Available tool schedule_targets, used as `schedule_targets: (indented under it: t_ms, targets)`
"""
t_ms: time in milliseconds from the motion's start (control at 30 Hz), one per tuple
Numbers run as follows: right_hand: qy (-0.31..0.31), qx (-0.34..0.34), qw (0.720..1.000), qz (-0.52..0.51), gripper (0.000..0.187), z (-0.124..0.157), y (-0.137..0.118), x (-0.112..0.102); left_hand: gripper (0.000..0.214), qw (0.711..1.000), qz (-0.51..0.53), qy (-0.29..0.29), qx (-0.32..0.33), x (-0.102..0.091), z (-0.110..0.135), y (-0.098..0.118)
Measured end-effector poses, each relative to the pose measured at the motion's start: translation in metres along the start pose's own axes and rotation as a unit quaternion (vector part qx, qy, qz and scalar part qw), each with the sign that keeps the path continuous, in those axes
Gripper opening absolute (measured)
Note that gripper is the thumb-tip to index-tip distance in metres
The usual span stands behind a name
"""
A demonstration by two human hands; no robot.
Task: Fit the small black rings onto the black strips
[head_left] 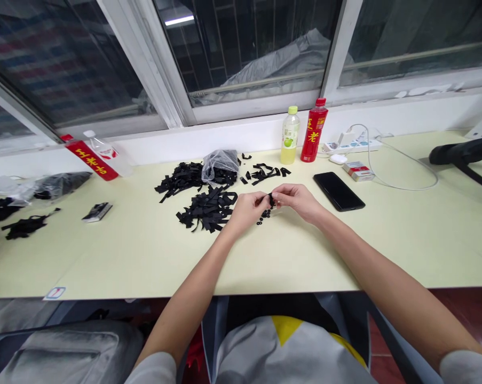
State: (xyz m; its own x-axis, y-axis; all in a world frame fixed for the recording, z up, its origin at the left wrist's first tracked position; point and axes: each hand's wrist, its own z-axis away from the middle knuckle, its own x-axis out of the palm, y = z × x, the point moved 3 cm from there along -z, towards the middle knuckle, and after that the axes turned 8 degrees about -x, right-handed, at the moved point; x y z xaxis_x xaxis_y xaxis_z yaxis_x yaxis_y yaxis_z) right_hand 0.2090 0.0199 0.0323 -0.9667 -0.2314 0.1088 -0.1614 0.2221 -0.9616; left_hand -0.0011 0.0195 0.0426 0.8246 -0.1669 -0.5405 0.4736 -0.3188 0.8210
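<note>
Forearms (385,298) angle inward to the left hand (246,209) and right hand (297,201), fingertips together, clamped on a short black strip (271,200), its long axis hidden, just above small black rings (265,215).

Grey short sleeves (467,368), bare hands (246,209), grey top (257,354), yellow triangular patch (285,326)

left hand (246,209) and right hand (297,201) pinch small black piece (271,200) over cream desk (144,256); black strips (207,209) beside
</note>
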Motion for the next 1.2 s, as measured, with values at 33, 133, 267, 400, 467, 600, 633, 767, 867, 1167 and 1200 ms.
schedule_targets:
  t_ms: [33, 133, 267, 400, 467, 600, 633, 767, 867, 1167, 1200]
  targets:
    - [-0.001, -0.005, 1.000, 0.013, 0.065, 0.000, 0.000, 0.000, 0.036, 1.000, -0.012, 0.002, 0.004, 0.000, 0.000, -0.001]
    - [0.000, -0.015, 0.999, 0.040, 0.062, -0.001, 0.000, -0.001, 0.038, 1.000, -0.027, 0.004, 0.004, 0.001, 0.000, -0.002]
    - [0.005, -0.020, 0.998, 0.058, 0.066, -0.001, 0.002, 0.000, 0.049, 0.999, -0.026, 0.000, -0.024, 0.000, 0.000, -0.001]
    - [0.009, -0.016, 0.997, 0.070, 0.071, -0.003, 0.009, 0.000, 0.052, 0.998, -0.001, -0.027, -0.054, -0.001, -0.001, 0.001]
    - [0.013, -0.015, 0.998, 0.063, 0.075, -0.004, 0.011, 0.000, 0.055, 0.997, 0.015, -0.026, -0.066, -0.002, 0.000, 0.000]
    - [0.009, -0.020, 0.999, 0.047, 0.077, -0.005, 0.011, 0.000, 0.058, 0.997, 0.042, -0.018, -0.065, -0.004, -0.001, 0.000]
    - [0.007, -0.022, 0.999, 0.048, 0.075, -0.005, 0.010, 0.000, 0.059, 0.997, 0.044, -0.017, -0.061, -0.005, -0.001, 0.000]
    - [-0.001, -0.034, 0.998, 0.059, 0.066, -0.002, 0.003, 0.004, 0.060, 0.996, 0.044, -0.013, -0.077, -0.004, -0.003, 0.000]
    - [-0.006, -0.043, 0.997, 0.071, 0.066, 0.000, -0.002, 0.008, 0.058, 0.994, 0.061, -0.021, -0.094, -0.003, -0.004, -0.001]
    - [0.008, -0.058, 0.995, 0.082, 0.074, 0.000, -0.001, 0.011, 0.063, 0.996, 0.050, -0.027, -0.065, 0.000, -0.004, -0.009]
    - [0.013, -0.061, 0.994, 0.085, 0.074, 0.000, -0.001, 0.010, 0.064, 0.996, 0.052, -0.027, -0.061, 0.000, -0.005, -0.009]
